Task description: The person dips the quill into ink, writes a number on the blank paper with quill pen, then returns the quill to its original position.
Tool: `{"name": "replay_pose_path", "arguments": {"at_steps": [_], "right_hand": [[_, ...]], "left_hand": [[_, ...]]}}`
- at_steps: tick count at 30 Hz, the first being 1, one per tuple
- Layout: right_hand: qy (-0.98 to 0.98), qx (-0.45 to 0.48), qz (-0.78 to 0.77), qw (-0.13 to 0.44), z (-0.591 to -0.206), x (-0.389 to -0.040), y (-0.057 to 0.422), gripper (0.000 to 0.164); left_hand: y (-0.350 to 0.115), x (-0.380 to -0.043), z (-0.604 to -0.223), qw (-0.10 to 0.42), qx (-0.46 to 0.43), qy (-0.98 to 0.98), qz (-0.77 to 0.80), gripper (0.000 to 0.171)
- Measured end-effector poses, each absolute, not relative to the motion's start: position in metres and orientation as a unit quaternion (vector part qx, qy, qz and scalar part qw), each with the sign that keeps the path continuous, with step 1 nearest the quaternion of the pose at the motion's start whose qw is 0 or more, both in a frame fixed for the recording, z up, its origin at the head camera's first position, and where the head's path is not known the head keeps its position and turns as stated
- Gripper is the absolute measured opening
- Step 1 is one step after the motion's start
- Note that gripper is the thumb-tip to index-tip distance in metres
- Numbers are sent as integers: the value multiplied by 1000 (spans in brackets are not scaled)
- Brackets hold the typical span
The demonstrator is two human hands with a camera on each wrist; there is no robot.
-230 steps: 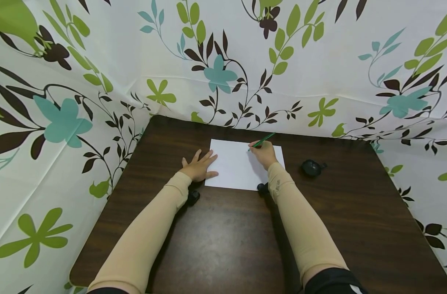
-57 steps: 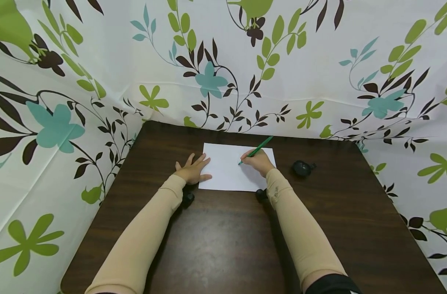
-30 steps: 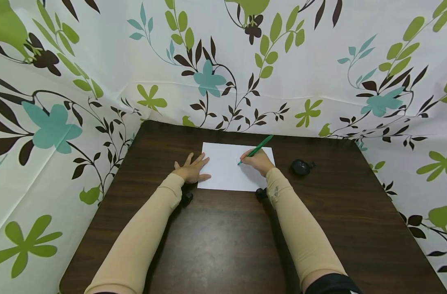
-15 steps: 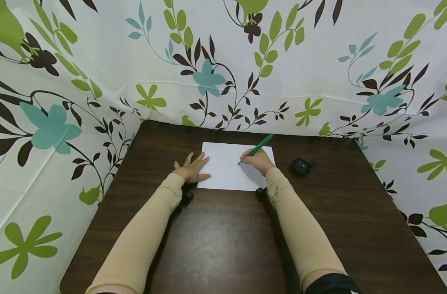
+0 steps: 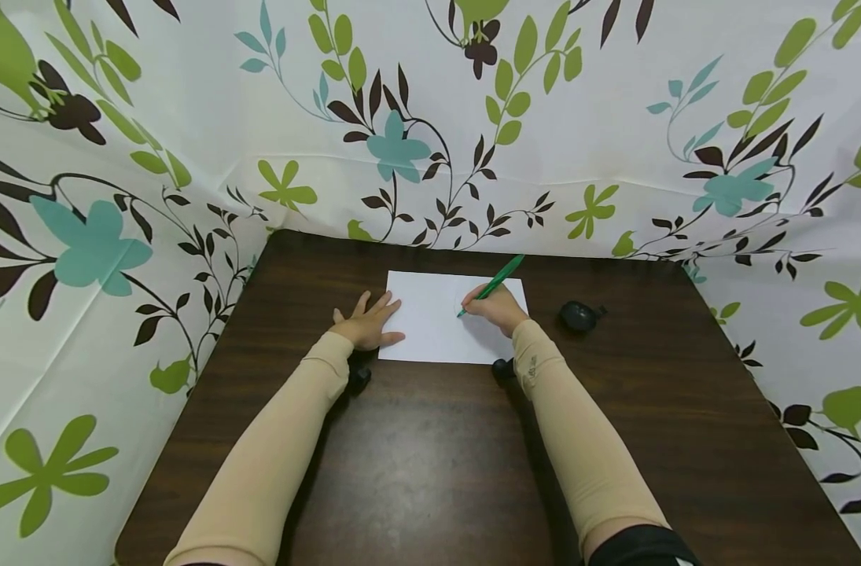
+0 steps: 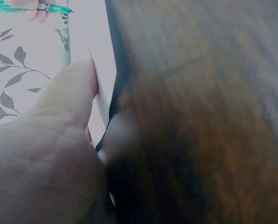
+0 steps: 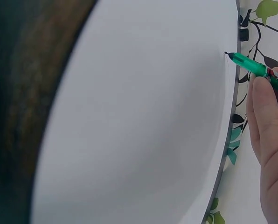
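Observation:
A white sheet of paper [image 5: 426,334] lies on the dark wooden table [image 5: 416,456]. My left hand [image 5: 366,325] rests at the sheet's left edge with its fingers spread; in the left wrist view the thumb [image 6: 71,91] lies along the paper. Between thumb and fingers, my right hand [image 5: 501,309] pinches a green pen [image 5: 502,275], tilted with its back end up and to the right. The pen's tip is down at the middle of the sheet, beside a faint curved line. Close up in the right wrist view, the pen's dark tip meets the paper at a thin line.
Right of the paper sits a small round black object [image 5: 579,316] with a short stub on its side. Dark wrist cameras [image 5: 360,380] hang under both sleeves. A white curtain with leaf and flower prints [image 5: 557,94] stands behind the table and at both sides.
Since the earliest frame, the pen tip has moved toward the near side of the paper, and a faint curve now shows. Over the last second both hands hold nearly the same place.

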State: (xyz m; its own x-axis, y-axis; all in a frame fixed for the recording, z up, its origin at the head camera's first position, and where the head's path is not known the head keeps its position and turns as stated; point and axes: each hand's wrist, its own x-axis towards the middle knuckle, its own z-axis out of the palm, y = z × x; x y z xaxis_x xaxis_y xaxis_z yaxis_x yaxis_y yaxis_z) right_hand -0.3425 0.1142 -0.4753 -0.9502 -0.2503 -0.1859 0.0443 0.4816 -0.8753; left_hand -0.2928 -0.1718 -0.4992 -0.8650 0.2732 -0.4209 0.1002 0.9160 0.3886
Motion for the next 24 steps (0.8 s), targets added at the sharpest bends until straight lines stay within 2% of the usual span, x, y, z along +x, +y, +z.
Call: {"name": "replay_pose_path", "arguments": {"at_steps": [24], "right_hand": [[851,-69,-494,166,-473,-343,117,13]], "left_hand": [[-174,-296,-506,245,97,949,173,82]]}}
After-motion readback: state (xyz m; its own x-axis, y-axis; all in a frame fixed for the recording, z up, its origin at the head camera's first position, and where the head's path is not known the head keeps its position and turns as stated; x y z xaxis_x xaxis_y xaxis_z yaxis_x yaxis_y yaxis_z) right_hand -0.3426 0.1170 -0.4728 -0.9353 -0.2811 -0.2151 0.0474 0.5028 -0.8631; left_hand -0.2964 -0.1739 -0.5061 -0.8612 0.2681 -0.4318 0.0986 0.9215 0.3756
